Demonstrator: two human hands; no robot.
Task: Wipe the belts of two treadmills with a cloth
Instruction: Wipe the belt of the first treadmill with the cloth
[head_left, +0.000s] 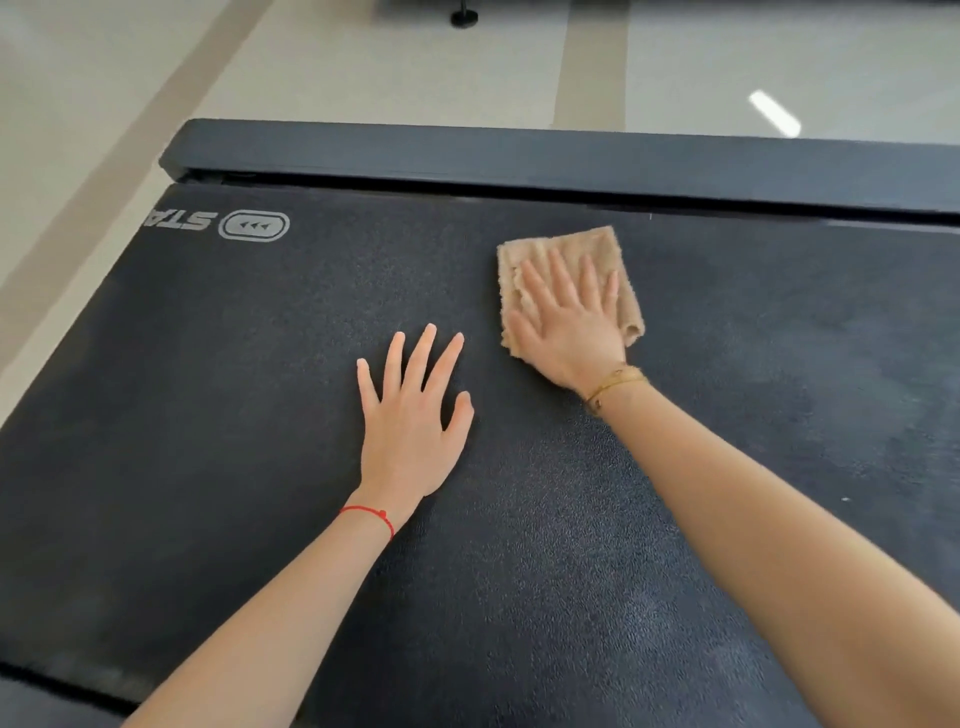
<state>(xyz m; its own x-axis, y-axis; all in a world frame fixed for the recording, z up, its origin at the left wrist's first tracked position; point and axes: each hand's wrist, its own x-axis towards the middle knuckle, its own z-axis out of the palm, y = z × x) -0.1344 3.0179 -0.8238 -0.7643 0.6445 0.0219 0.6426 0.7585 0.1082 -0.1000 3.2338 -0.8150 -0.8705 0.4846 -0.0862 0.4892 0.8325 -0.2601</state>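
A black textured treadmill belt (208, 415) fills most of the view, with a grey logo near its far left corner. A folded tan cloth (613, 244) lies on the belt near the far side rail. My right hand (566, 322) presses flat on the cloth with straight, spread fingers. My left hand (410, 415) rests flat on the bare belt, just left of and nearer than the cloth, fingers spread.
The treadmill's dark side rail (519, 156) runs along the belt's far edge. Beyond it is pale tiled floor (363, 62) with a black round foot (464, 18) of some equipment at the top. A dark frame edge (41, 691) shows at the bottom left.
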